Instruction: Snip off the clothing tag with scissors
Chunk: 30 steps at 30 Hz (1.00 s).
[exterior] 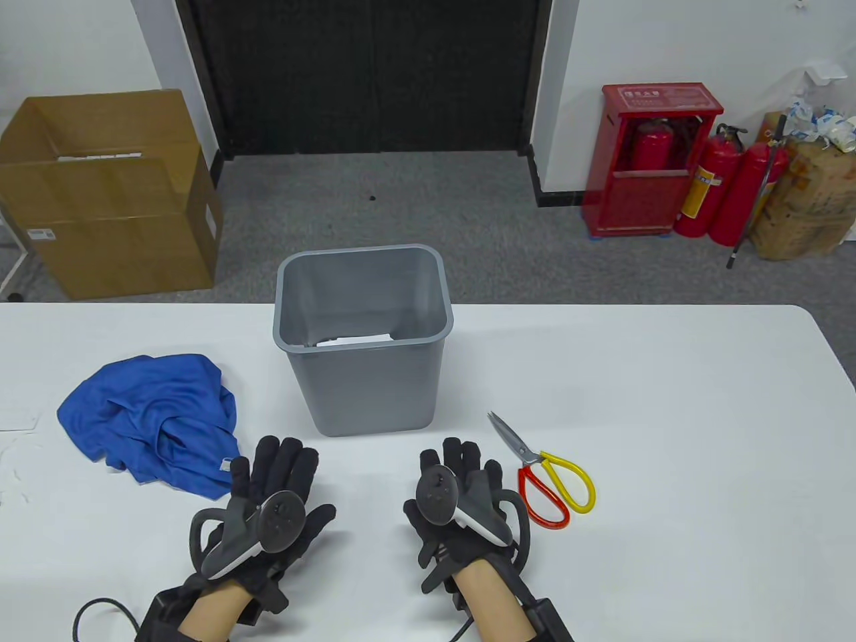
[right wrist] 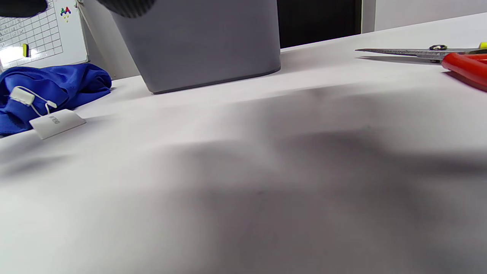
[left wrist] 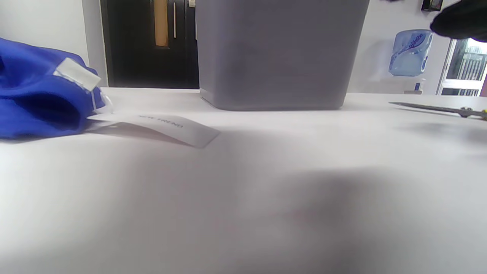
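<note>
Near the table's front edge we see the left hand (exterior: 267,501) and right hand (exterior: 458,498) side by side, fingers extended, holding nothing. Just right of the right hand lie the scissors (exterior: 545,468), blades closed. Beside the left hand's fingers sits the crumpled blue garment (exterior: 154,414), its white tag (left wrist: 167,127) flat on the table, still attached. Beyond both hands stands a grey bin (exterior: 364,348).
</note>
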### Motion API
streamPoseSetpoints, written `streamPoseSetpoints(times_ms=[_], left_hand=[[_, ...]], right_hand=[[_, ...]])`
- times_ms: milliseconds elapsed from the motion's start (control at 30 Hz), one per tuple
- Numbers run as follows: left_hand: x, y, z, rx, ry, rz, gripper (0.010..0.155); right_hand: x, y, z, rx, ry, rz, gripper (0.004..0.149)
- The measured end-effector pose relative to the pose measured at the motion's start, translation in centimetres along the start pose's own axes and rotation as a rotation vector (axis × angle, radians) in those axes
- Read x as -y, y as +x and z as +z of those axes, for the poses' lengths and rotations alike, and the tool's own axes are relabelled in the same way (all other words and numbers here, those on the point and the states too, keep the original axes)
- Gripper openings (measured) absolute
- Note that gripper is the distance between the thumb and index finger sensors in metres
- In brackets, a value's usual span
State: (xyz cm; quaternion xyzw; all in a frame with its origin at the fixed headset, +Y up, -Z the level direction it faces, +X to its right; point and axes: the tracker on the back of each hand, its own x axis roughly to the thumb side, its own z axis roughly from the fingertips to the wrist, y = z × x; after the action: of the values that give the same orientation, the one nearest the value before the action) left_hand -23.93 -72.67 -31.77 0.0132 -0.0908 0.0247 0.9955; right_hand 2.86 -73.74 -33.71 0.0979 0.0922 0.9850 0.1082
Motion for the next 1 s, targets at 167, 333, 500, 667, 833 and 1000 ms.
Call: streamPoseSetpoints(times_ms=[167, 333, 500, 667, 833, 1000], left_hand=[[-1.0, -0.5, 0.1, -0.013, 0.033, 0.023, 0.085], [-2.6, -1.5, -0.1, -0.038, 0.081, 0.036, 0.086], [-5.4, -4.7, -1.1, -0.11, 0.132, 0.066, 0.086], [-7.3, -9.6, -3.4, -0.195, 0.108, -0.032, 0.089], [-6.0, -15.8, -5.6, -0.211, -0.054, -0.08, 0.089], [-3.9, -20.2, -7.2, -0.198, -0.202, -0.093, 0.089]], right_hand=[[-0.1, 0.0, 0.2, 0.019, -0.001, 0.013, 0.079], [-0.5, 0.2, 0.0, 0.039, 0.014, 0.04, 0.078], [-0.8, 0.4, 0.0, 0.064, 0.024, 0.056, 0.078], [-1.2, 0.5, 0.0, 0.075, 0.048, 0.067, 0.077], [-1.2, 0.7, 0.0, 0.087, 0.053, 0.061, 0.077], [-0.9, 1.1, 0.2, 0.107, 0.045, 0.045, 0.077]])
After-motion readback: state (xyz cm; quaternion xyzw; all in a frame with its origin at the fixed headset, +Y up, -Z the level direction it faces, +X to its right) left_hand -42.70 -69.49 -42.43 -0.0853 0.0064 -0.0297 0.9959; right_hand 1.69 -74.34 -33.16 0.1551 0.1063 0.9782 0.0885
